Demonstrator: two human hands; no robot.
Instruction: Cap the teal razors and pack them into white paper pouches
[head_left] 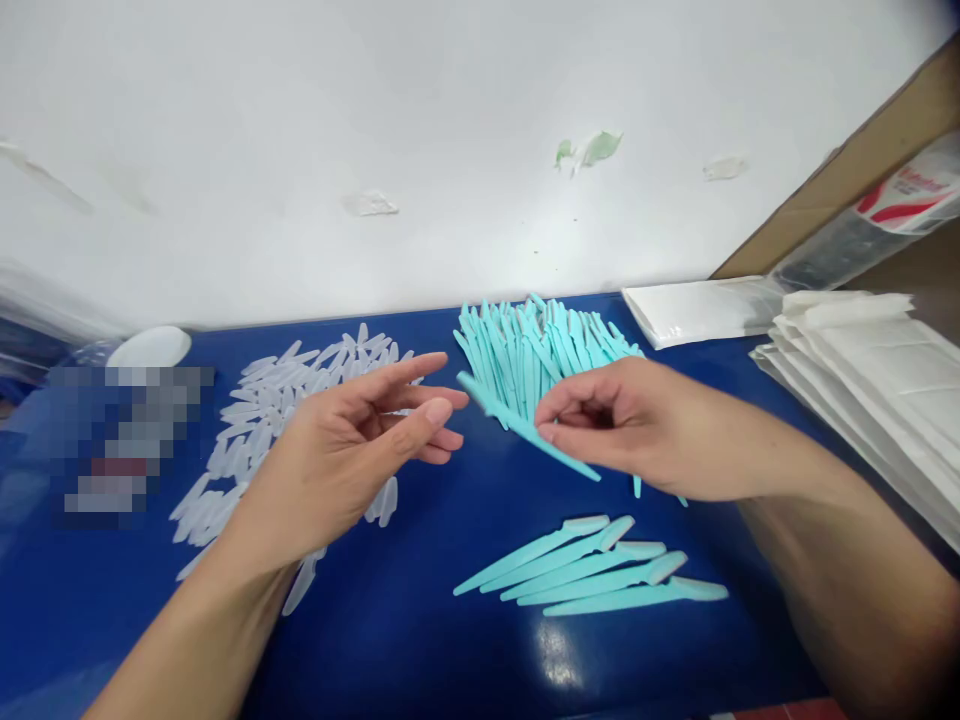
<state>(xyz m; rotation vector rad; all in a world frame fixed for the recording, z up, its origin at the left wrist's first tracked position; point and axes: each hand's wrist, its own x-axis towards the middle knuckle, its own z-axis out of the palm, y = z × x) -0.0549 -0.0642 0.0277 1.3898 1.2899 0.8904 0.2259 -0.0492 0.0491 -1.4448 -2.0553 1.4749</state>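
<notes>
My right hand (615, 420) pinches a turquoise razor (529, 430), which slants down to the right in front of a pile of similar turquoise razors (517, 350). Just left of the razor's upper end, my left hand (367, 440) has its fingers apart and holds nothing. Behind and around that hand lie many translucent plastic caps (262, 400). Several turquoise razors (592, 575) lie fanned out on the blue table (390, 640), nearer to me than my right hand.
White padded envelopes (877, 370) are stacked at the right, beside a flat white packet (697, 310). A cardboard piece (847, 180) and a clear plastic bottle (877, 220) stand behind. At left is a white round object (150, 347). A white wall (450, 130) borders the table.
</notes>
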